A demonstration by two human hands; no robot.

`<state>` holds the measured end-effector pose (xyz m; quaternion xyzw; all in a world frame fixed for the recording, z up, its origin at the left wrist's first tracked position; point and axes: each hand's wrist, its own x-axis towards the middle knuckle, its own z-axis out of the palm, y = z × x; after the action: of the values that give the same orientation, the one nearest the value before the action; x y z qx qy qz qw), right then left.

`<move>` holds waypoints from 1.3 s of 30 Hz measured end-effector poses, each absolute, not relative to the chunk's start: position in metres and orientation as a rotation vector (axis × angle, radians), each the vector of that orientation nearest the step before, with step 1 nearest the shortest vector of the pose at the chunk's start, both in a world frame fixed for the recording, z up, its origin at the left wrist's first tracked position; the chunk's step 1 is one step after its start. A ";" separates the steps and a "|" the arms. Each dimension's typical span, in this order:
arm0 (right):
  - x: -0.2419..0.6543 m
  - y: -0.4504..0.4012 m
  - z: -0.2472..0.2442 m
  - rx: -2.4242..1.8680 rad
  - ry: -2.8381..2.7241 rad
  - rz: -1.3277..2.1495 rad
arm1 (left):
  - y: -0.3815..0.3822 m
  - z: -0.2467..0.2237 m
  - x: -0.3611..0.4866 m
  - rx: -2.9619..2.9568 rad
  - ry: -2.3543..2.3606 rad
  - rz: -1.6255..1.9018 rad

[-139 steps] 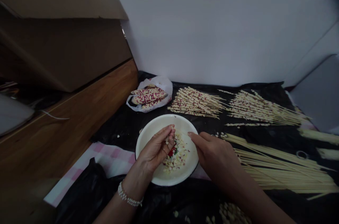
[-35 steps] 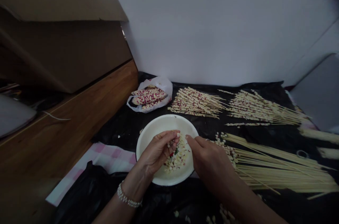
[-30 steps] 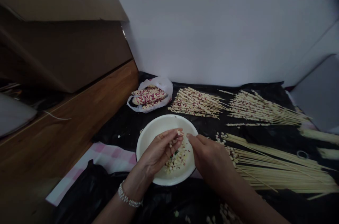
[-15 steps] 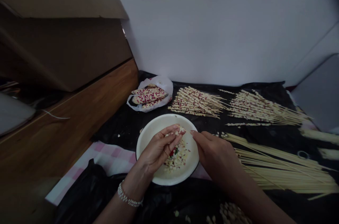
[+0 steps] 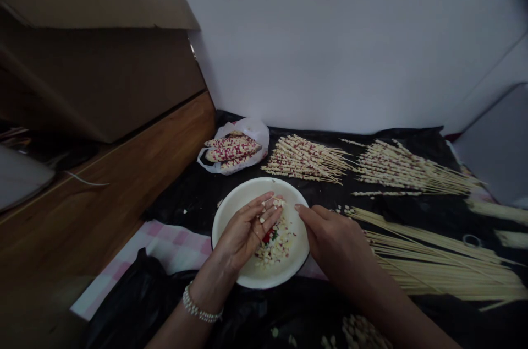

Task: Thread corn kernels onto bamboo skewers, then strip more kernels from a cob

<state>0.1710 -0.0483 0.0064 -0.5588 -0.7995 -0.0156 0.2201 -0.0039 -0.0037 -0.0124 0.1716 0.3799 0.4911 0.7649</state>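
"Where's the left hand?"

"Cupped over the white bowl point(image 5: 259, 186), kernels point(image 5: 270, 211) lying against its fingers; whether it grips them, I can't tell."

"And the right hand point(image 5: 334, 241)?"

"At the bowl's right rim, fingers together, nothing visible in them; bare skewers point(image 5: 441, 272) lie just beyond, pointing toward it."

"The heap point(image 5: 274, 247)?"

"In the bowl, partly under the left hand; that hand is nearer, the right just beside it."
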 end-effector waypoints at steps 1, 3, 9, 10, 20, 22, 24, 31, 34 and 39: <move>0.171 -0.048 0.006 -1.538 -2.211 -0.044 | -0.004 -0.013 -0.004 0.381 0.826 1.068; 0.171 -0.048 0.005 -1.535 -2.214 -0.038 | -0.005 -0.012 -0.004 0.386 0.831 1.069; 0.169 -0.048 0.006 -1.540 -2.213 -0.032 | -0.007 -0.010 -0.003 0.427 0.859 1.088; 0.169 -0.049 0.006 -1.538 -2.216 -0.028 | -0.007 -0.010 -0.003 0.447 0.871 1.091; 0.167 -0.051 0.007 -1.518 -2.229 -0.033 | -0.006 -0.011 -0.004 0.443 0.928 1.156; 0.167 -0.051 0.007 -1.524 -2.233 -0.023 | -0.006 -0.010 -0.004 0.441 0.930 1.156; 0.167 -0.050 0.007 -1.540 -2.241 0.000 | -0.007 -0.009 -0.004 0.437 0.938 1.154; 0.167 -0.052 0.005 -1.519 -2.217 -0.028 | -0.007 -0.007 -0.003 0.411 0.936 1.156; 0.166 -0.054 0.005 -1.508 -2.209 -0.035 | -0.007 -0.006 -0.003 0.378 0.944 1.154; 0.163 -0.055 0.005 -1.468 -2.200 -0.059 | -0.006 -0.006 -0.003 0.303 0.925 1.128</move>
<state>0.1625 -0.0549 0.0046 -0.5381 -0.8061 -0.0216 0.2454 -0.0030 -0.0061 -0.0057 0.1379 0.4208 0.5134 0.7351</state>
